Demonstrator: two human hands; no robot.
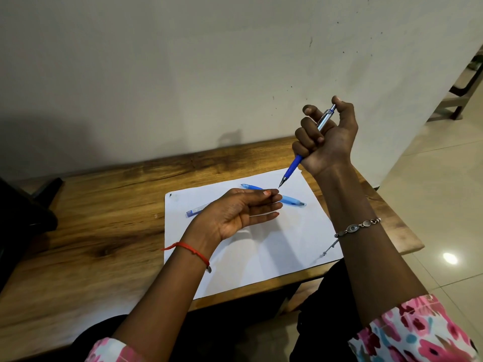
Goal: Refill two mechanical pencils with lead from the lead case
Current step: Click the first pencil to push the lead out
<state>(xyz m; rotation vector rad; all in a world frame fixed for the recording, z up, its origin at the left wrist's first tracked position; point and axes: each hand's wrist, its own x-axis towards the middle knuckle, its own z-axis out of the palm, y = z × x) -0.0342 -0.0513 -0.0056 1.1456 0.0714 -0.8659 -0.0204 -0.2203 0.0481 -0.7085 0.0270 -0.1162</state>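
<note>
The right hand point(328, 138) is raised above the far right part of the wooden counter point(91, 218), its fingers point(304, 126) clenched in a fist around a mechanical pencil point(294, 168) with a silver upper barrel and a blue grip. The thumb lies over the push-button end, and the metal tip points down and to the left, ending just above the fingertips of the left hand point(235, 215). That left hand hovers over a white sheet of paper point(274, 244), palm turned up and inward; its thumb and forefinger tips meet in a pinch, while the other fingers stretch out loosely. Whether a lead sits in that pinch cannot be told.

A second mechanical pencil point(290, 200), light blue, lies flat on the paper beyond the left hand, partly hidden by the fingers. The lead case point(194, 211), a slim blue-ended tube, lies on the paper just beside the left palm, near the sheet's left edge. A red thread point(188, 248) circles the left wrist, and a metal bracelet point(358, 227) hangs on the right forearm.
</note>
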